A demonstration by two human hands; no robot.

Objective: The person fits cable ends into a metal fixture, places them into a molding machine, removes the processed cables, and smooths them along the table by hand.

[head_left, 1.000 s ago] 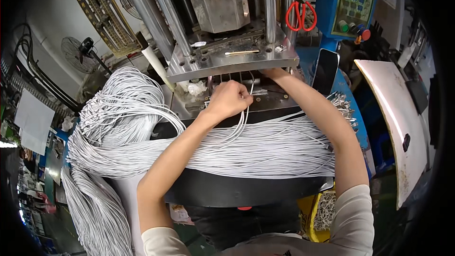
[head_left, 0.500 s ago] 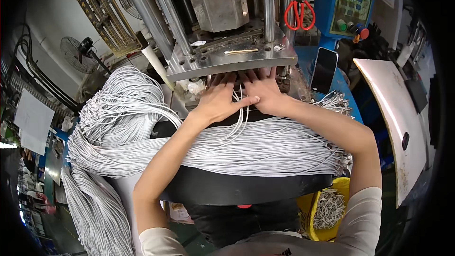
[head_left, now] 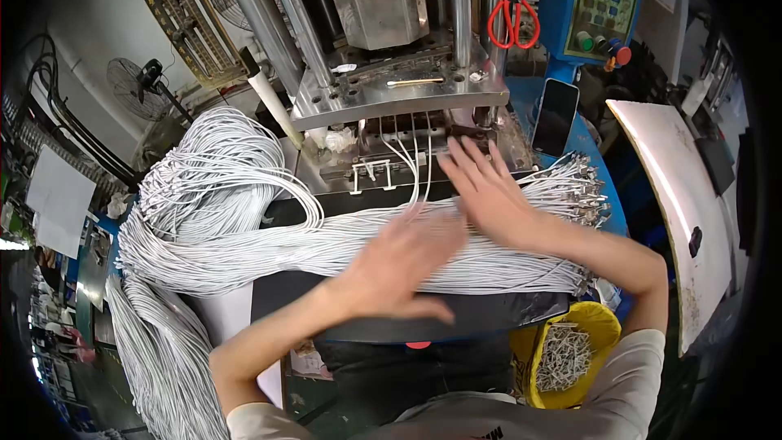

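Note:
My right hand (head_left: 495, 198) is held with its fingers spread, just below the front of the press and over the right part of the cable bundle. It holds nothing. My left hand (head_left: 403, 265), smeared by motion, hovers above the middle of the white cable bundle (head_left: 326, 253), thumb apart and nothing seen in it. Several white cables (head_left: 429, 155) run up from the bundle into the metal mold (head_left: 407, 126) under the press's steel plate (head_left: 391, 106). White branched plastic pieces (head_left: 373, 169) lie at the mold's front edge.
Coiled white cables (head_left: 220, 171) are piled at the left. Red-handled scissors (head_left: 514, 24) hang by the right column, near a blue control box (head_left: 603, 8). A phone (head_left: 556, 118) leans below it. A yellow bin (head_left: 599, 342) with white scraps stands at lower right.
Both hands have come out from under the steel plate toward me. The left moved farther, down over the bundle. The mold front and the white plastic pieces now show.

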